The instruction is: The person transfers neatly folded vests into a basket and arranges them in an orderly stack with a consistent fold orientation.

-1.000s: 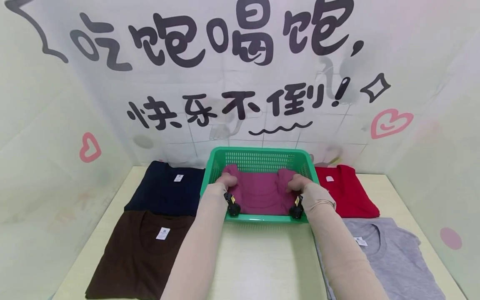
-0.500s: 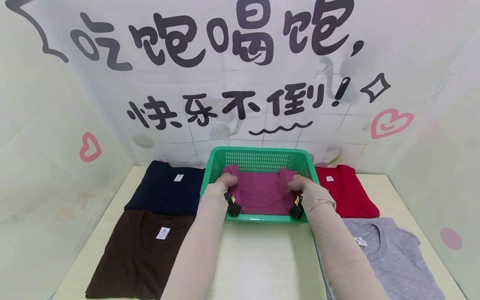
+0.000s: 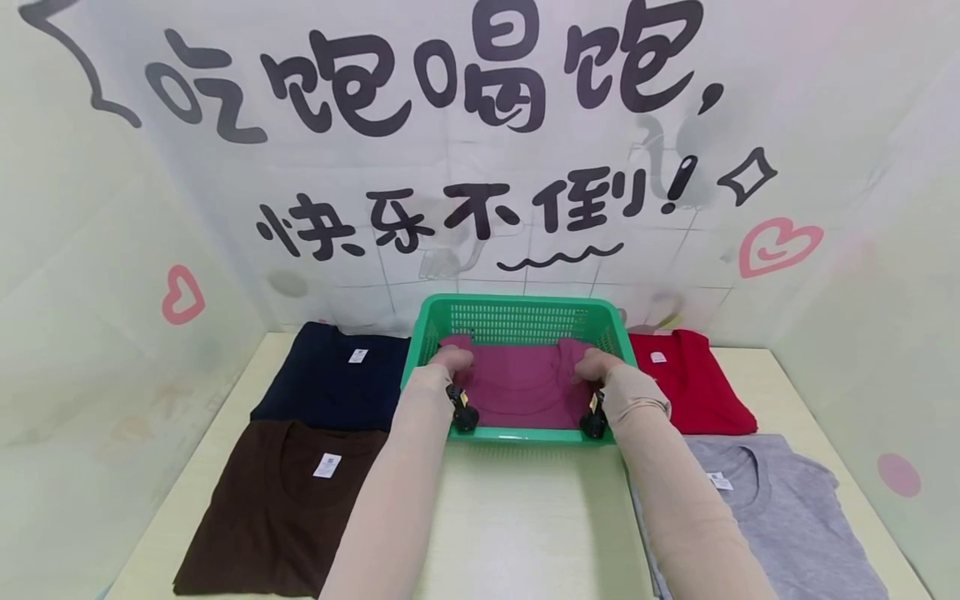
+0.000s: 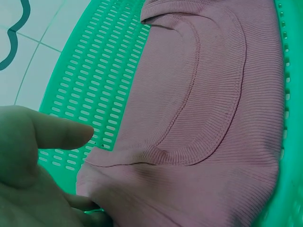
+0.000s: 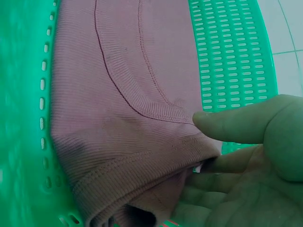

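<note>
A plum-coloured ribbed shirt (image 3: 517,379), folded with its round neckline up, lies inside a green plastic basket (image 3: 521,435). At the basket's left end is my left hand (image 3: 452,360); in the left wrist view its thumb (image 4: 71,134) stands apart from the cloth while the other fingers reach beside and behind the shirt's edge, partly hidden. My right hand (image 3: 597,365) pinches the shirt's right end. The right wrist view has the right thumb (image 5: 222,125) at the neckline corner and the fingers (image 5: 208,182) partly hidden under the folded edge.
Folded navy (image 3: 337,387) and brown (image 3: 262,517) shirts lie left of the basket, red (image 3: 705,383) and grey (image 3: 795,517) ones on the right. Bare pale table (image 3: 525,517) shows in front. A printed wall sheet (image 3: 480,283) hangs close behind.
The shirt's left end, bunched up by my left hand earlier, has dropped and spread flatter to the left. My right hand stays about where it was. The head view has shifted slightly.
</note>
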A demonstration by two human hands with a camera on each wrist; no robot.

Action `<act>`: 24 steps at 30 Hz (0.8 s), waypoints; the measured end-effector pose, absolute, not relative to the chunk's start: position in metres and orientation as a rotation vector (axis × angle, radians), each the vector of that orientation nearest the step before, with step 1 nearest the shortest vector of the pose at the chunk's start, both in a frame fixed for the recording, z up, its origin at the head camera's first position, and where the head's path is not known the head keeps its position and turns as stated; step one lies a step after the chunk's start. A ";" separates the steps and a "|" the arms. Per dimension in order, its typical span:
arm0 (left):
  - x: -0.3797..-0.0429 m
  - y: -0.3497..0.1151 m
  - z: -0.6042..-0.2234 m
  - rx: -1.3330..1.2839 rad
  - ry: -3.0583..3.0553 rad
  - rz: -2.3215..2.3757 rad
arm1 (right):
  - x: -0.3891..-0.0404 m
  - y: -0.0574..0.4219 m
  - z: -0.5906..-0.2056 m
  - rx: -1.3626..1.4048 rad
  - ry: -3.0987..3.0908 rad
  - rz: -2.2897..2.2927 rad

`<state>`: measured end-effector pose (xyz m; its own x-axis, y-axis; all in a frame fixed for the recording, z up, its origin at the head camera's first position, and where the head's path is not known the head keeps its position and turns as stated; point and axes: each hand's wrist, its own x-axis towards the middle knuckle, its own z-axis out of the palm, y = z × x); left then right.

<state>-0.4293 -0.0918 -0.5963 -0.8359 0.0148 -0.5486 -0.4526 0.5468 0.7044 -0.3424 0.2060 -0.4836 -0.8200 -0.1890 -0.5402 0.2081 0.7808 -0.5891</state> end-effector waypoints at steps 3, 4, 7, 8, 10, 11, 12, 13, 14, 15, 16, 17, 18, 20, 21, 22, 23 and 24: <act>-0.452 -0.097 -0.630 -0.335 2.285 1.256 | -0.308 0.188 -0.432 0.051 2.385 -0.855; -0.451 -0.097 -0.629 -0.334 2.287 1.256 | -0.300 0.185 -0.422 0.045 2.389 -0.851; -0.436 -0.093 -0.610 -0.316 2.290 1.271 | -0.290 0.182 -0.410 -0.004 2.406 -0.831; -0.430 -0.091 -0.601 -0.304 2.291 1.274 | -0.289 0.182 -0.408 -0.020 2.409 -0.830; -0.413 -0.086 -0.577 -0.273 2.304 1.275 | -0.289 0.183 -0.406 -0.015 2.408 -0.839; -0.407 -0.085 -0.568 -0.256 2.303 1.283 | -0.289 0.183 -0.405 -0.010 2.409 -0.846; -0.402 -0.083 -0.561 -0.230 2.317 1.278 | -0.289 0.183 -0.404 0.002 2.406 -0.855; -0.398 -0.082 -0.554 -0.216 2.322 1.276 | -0.290 0.183 -0.403 0.023 2.396 -0.874; -0.392 -0.081 -0.545 -0.217 2.321 1.284 | -0.289 0.183 -0.402 0.030 2.389 -0.893; -0.386 -0.079 -0.536 -0.221 2.330 1.281 | -0.289 0.183 -0.401 0.043 2.380 -0.911; -0.378 -0.077 -0.525 -0.232 2.326 1.280 | -0.288 0.184 -0.400 0.047 2.369 -0.932; -0.370 -0.074 -0.512 -0.245 2.330 1.273 | -0.287 0.184 -0.399 0.053 2.352 -0.961; -0.359 -0.071 -0.496 -0.259 2.335 1.268 | -0.286 0.185 -0.397 0.055 2.334 -0.994; -0.337 -0.065 -0.464 -0.276 2.327 1.287 | -0.283 0.187 -0.394 0.033 2.339 -1.008; -0.325 -0.061 -0.448 -0.275 2.330 1.292 | -0.281 0.188 -0.393 0.021 2.348 -1.011; -0.314 -0.059 -0.433 -0.278 2.323 1.312 | -0.279 0.190 -0.392 0.000 2.364 -1.006; -0.306 -0.057 -0.422 -0.275 2.317 1.335 | -0.277 0.192 -0.390 -0.024 2.385 -1.001; -0.298 -0.056 -0.413 -0.266 2.313 1.356 | -0.274 0.193 -0.389 -0.055 2.414 -0.985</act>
<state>-0.2983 -0.0561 -0.4127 -0.8830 0.0565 -0.4660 -0.3791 0.4999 0.7787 -0.2739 0.1931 -0.3889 -0.8600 -0.2285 -0.4562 0.1559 0.7336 -0.6614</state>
